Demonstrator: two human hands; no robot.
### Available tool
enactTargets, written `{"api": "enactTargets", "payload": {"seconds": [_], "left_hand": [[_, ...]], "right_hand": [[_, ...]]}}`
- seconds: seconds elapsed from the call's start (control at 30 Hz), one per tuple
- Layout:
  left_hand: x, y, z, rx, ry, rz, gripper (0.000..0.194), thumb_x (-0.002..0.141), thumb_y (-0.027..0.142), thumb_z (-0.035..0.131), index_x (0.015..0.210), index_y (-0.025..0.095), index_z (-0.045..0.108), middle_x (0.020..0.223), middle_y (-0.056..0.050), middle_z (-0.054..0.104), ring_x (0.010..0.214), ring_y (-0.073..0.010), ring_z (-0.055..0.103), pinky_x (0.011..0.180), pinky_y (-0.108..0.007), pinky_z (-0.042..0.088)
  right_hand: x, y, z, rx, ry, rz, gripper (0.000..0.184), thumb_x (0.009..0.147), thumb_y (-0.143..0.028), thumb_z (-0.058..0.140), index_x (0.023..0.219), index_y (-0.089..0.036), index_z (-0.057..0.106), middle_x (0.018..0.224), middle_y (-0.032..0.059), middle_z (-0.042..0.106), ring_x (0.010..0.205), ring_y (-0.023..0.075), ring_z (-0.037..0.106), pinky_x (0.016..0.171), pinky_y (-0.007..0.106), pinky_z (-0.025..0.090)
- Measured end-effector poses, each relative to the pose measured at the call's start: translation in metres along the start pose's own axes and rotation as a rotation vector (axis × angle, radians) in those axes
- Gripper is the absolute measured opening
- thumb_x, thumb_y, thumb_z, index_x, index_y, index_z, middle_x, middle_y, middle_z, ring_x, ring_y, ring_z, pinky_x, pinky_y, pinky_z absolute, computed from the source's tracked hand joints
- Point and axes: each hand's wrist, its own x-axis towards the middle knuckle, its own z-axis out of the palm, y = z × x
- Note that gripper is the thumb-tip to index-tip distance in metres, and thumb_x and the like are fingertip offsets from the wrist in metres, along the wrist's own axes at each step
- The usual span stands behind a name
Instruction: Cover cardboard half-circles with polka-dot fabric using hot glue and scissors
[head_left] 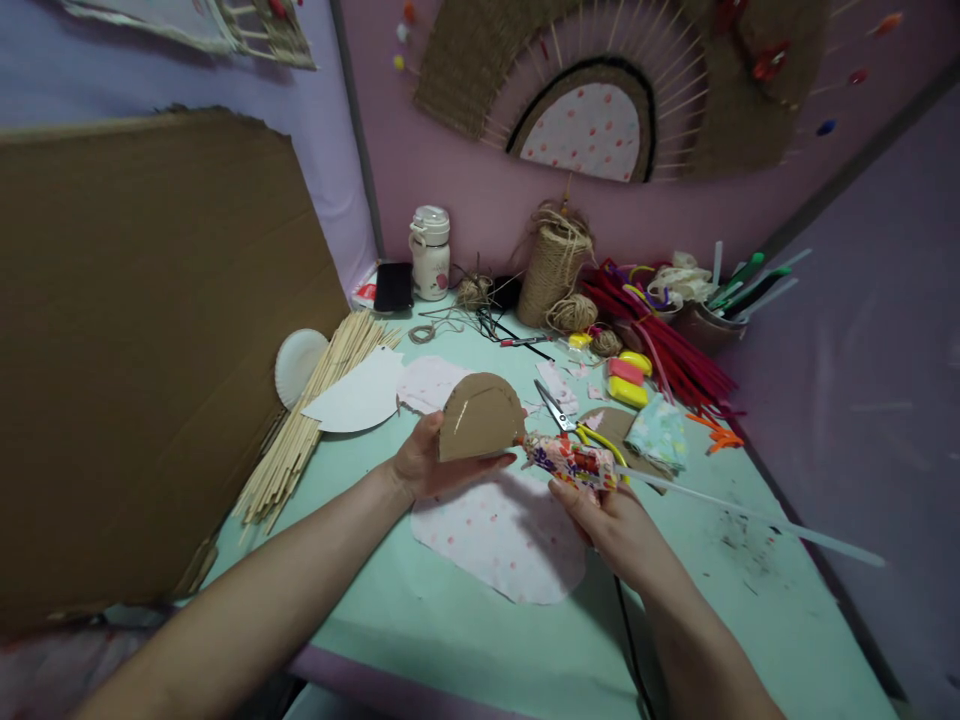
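Note:
My left hand (421,465) is closed on a half-round piece of brown cardboard (480,415), held upright above the table. My right hand (611,520) grips a glue gun (570,460) covered in flowered pattern, its tip touching the cardboard's lower right corner. A long clear glue stick (750,517) runs out of the gun's back to the right. Under both hands lies a half-round piece of white fabric with pink dots (502,540) on the mint-green table (450,620).
A large cardboard sheet (135,350) leans at left beside a bundle of wooden sticks (307,430), a paper plate (298,362) and white paper cutouts. Scissors (559,410), twine spools (553,265), red pipe cleaners (675,355), a bottle (430,252) and cups crowd the back.

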Motion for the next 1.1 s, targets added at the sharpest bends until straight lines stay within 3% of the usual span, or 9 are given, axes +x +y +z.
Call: {"api": "enactTargets", "payload": {"seconds": [0.23,0.43,0.6,0.73,0.9,1.1], "left_hand": [[0.001,-0.002,-0.001,0.048,0.0,-0.003,0.074,0.063,0.051,0.078,0.127,0.019,0.058,0.131,-0.011,0.058,0.119,-0.0281,0.053,0.106,-0.048,0.036],[0.001,-0.005,-0.005,0.067,0.012,-0.03,0.071,0.063,0.05,0.078,0.125,0.02,0.06,0.133,-0.01,0.058,0.117,-0.0253,0.054,0.105,-0.043,0.038],[0.001,-0.012,-0.008,0.111,0.021,-0.035,0.072,0.063,0.049,0.079,0.126,0.021,0.058,0.127,-0.01,0.06,0.113,-0.0241,0.056,0.097,-0.037,0.042],[0.002,-0.016,-0.006,0.176,0.025,-0.007,0.082,0.063,0.048,0.08,0.136,0.027,0.049,0.125,-0.008,0.06,0.115,-0.0243,0.054,0.096,-0.036,0.041],[0.002,-0.018,-0.003,0.227,0.021,0.016,0.09,0.064,0.048,0.08,0.143,0.029,0.041,0.113,-0.007,0.062,0.097,-0.0215,0.059,0.092,-0.037,0.043],[0.003,-0.019,-0.004,0.235,0.036,0.04,0.091,0.064,0.048,0.081,0.143,0.029,0.04,0.114,-0.007,0.061,0.096,-0.0212,0.058,0.09,-0.035,0.044]], "right_hand": [[-0.004,0.006,0.0,0.112,-0.038,0.047,0.051,0.079,-0.066,0.054,0.059,-0.019,0.057,0.047,-0.0009,0.045,0.05,0.0149,0.043,0.047,0.027,0.032],[-0.006,0.019,-0.001,0.227,-0.179,0.08,0.058,0.078,-0.072,0.055,0.054,-0.02,0.046,0.048,-0.0013,0.044,0.047,0.0108,0.037,0.046,0.026,0.024],[-0.01,0.011,0.007,0.312,-0.2,0.091,0.057,0.072,-0.072,0.062,0.082,-0.016,0.061,0.053,-0.0043,0.044,0.049,0.0108,0.036,0.045,0.024,0.025],[-0.014,0.006,0.012,0.27,-0.226,0.099,0.059,0.071,-0.076,0.057,0.069,-0.017,0.056,0.051,-0.0038,0.042,0.049,0.0104,0.036,0.045,0.024,0.025],[-0.018,0.007,0.014,0.253,-0.258,0.033,0.055,0.077,-0.072,0.055,0.071,-0.018,0.055,0.053,-0.0041,0.041,0.048,0.0104,0.036,0.043,0.023,0.026],[-0.019,0.004,0.015,0.242,-0.273,0.027,0.05,0.08,-0.067,0.054,0.062,-0.021,0.046,0.051,-0.0041,0.04,0.047,0.0102,0.036,0.043,0.023,0.027]]}}
